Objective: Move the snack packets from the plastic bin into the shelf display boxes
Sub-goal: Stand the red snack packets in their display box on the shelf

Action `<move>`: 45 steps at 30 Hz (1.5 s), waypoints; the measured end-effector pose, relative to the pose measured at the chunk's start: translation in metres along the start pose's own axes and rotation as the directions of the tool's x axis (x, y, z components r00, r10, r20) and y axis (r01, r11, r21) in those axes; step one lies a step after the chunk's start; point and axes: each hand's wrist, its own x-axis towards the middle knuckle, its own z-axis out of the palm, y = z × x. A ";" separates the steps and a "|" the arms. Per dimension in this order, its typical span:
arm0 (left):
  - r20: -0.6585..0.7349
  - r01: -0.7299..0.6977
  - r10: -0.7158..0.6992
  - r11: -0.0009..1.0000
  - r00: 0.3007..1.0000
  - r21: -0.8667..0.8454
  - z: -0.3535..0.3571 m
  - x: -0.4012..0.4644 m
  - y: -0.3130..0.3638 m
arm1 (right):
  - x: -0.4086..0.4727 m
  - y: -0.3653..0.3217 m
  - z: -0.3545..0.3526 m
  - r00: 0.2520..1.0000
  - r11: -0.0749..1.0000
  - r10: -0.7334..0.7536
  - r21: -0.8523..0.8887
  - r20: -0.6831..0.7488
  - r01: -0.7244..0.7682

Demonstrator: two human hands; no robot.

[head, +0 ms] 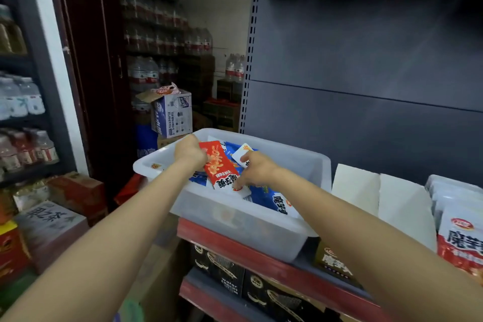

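Two hands work inside the plastic bin (274, 232) at frame centre: the left hand (190, 151) grips a red packet (219, 165), the right hand (257, 168) pinches white packets (241, 155). Blue packets (271, 196) lie beneath. Loose handfuls could slip and spill. The display boxes (376, 191), lower right, hide their contents.

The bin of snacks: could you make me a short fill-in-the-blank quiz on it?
1. Both hands reach into the clear plastic ____.
2. The left hand holds a packet coloured ____.
3. The bin sits on a shelf edge coloured ____.
Missing words: bin; red; red.
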 end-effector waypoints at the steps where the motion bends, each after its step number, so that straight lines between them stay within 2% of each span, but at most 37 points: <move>1: -0.048 -0.028 0.029 1.000 0.998 0.013 -0.001 -0.002 0.002 | -0.001 0.000 -0.001 1.000 0.997 0.020 0.078 0.020 -0.021; 2: -0.064 -0.045 0.044 0.999 0.997 -0.014 0.000 -0.003 0.003 | -0.002 0.001 -0.002 0.998 0.986 0.043 0.156 0.049 -0.050; 4: -0.060 -0.047 0.037 0.984 0.998 -0.172 0.002 -0.008 0.006 | -0.004 0.003 -0.006 0.992 0.953 0.089 0.281 0.086 -0.109; 6: -0.063 -0.035 0.017 0.954 0.998 -0.299 0.004 -0.014 0.010 | -0.010 0.007 -0.011 0.992 0.908 0.115 0.398 0.058 -0.129; 8: -0.037 -0.008 -0.009 0.909 0.999 -0.418 0.007 -0.021 0.014 | -0.020 0.015 -0.019 0.992 0.807 0.124 0.582 -0.011 -0.095; 10: 0.068 0.041 -0.006 0.844 0.998 -0.535 0.009 -0.034 0.021 | -0.033 0.025 -0.029 0.982 0.642 0.148 0.767 -0.118 -0.005; 12: 0.141 -0.015 0.092 0.882 0.986 -0.471 0.017 -0.050 0.030 | -0.044 0.041 -0.038 0.928 0.570 0.216 0.811 -0.304 0.133; 14: 0.166 -0.176 0.229 0.943 0.959 -0.284 0.025 -0.064 0.041 | -0.056 0.057 -0.051 0.842 0.580 0.263 0.774 -0.471 0.252; 17: 0.119 -0.373 0.392 0.915 0.912 -0.155 0.039 -0.083 0.063 | -0.084 0.081 -0.078 0.739 0.655 0.274 0.682 -0.615 0.325; 20: 0.051 -0.558 0.575 0.808 0.816 -0.189 0.056 -0.107 0.090 | -0.119 0.103 -0.112 0.726 0.802 0.134 0.504 -0.674 0.320; 22: 0.127 -0.643 0.663 0.748 0.738 -0.164 0.070 -0.124 0.108 | -0.141 0.115 -0.131 0.744 0.890 0.044 0.364 -0.667 0.274; 26: 0.225 -0.728 0.740 0.669 0.634 -0.150 0.102 -0.160 0.138 | -0.179 0.141 -0.162 0.736 0.964 0.005 0.199 -0.677 0.178; 29: 0.213 -0.712 0.756 0.655 0.619 -0.253 0.122 -0.184 0.159 | -0.207 0.159 -0.182 0.686 0.980 0.015 0.147 -0.727 0.134; 31: 0.220 -0.685 0.750 0.660 0.623 -0.308 0.134 -0.200 0.170 | -0.220 0.171 -0.191 0.669 0.970 0.049 0.195 -0.741 0.145; 34: 0.344 -0.619 0.721 0.693 0.602 -0.370 0.150 -0.220 0.179 | -0.232 0.186 -0.200 0.675 0.967 0.047 0.202 -0.736 0.153; 36: 0.415 -0.649 0.715 0.692 0.562 -0.315 0.159 -0.227 0.181 | -0.236 0.190 -0.202 0.698 0.982 -0.004 0.130 -0.716 0.139; 38: 0.378 -0.705 0.741 0.660 0.555 -0.259 0.165 -0.231 0.181 | -0.238 0.189 -0.198 0.743 0.994 -0.064 0.023 -0.667 0.107; 41: 0.298 -0.707 0.755 0.654 0.585 -0.268 0.168 -0.234 0.180 | -0.235 0.186 -0.191 0.800 0.985 -0.132 -0.167 -0.585 0.040; 45: 0.319 -0.693 0.749 0.661 0.581 -0.289 0.168 -0.240 0.170 | -0.227 0.185 -0.186 0.874 0.948 -0.074 -0.307 -0.480 -0.089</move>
